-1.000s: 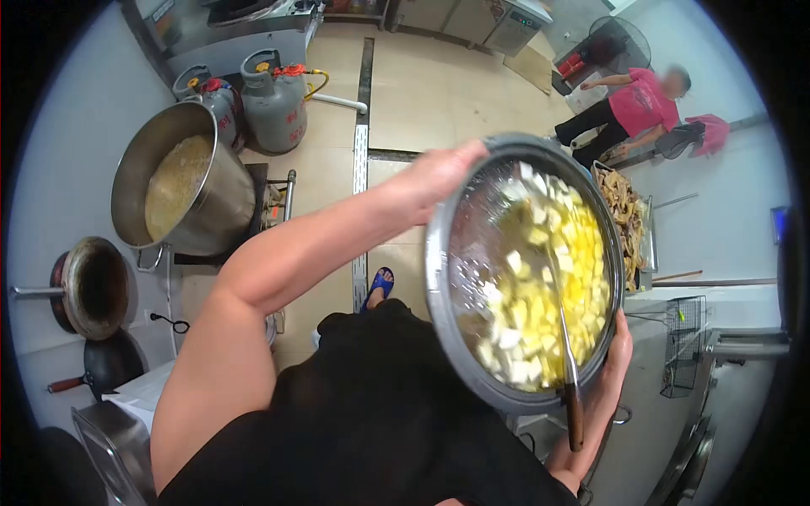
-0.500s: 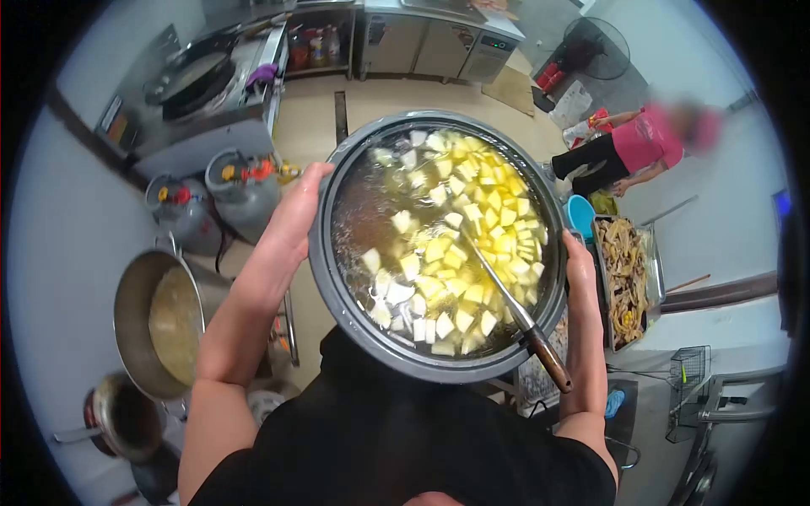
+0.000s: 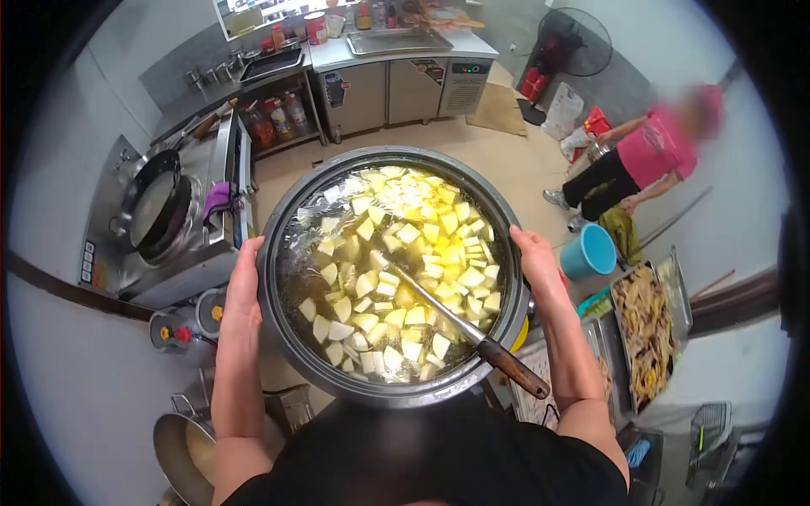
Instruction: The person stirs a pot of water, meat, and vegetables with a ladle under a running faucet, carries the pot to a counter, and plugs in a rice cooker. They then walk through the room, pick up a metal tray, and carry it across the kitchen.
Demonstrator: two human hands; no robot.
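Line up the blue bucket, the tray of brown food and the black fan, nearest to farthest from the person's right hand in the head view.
From the right hand, gripping the pot:
1. Blue bucket, just to its right.
2. Tray of brown food, lower right.
3. Black fan, far top right.

Bright even indoor light; strong fisheye distortion, black vignette corners; sharp centre.

It was a commercial kitchen: a wok range (image 3: 156,207) left of the gripped pot (image 3: 380,393), steel counter fridges (image 3: 396,84) beyond it, gas cylinders (image 3: 169,333) below-left.
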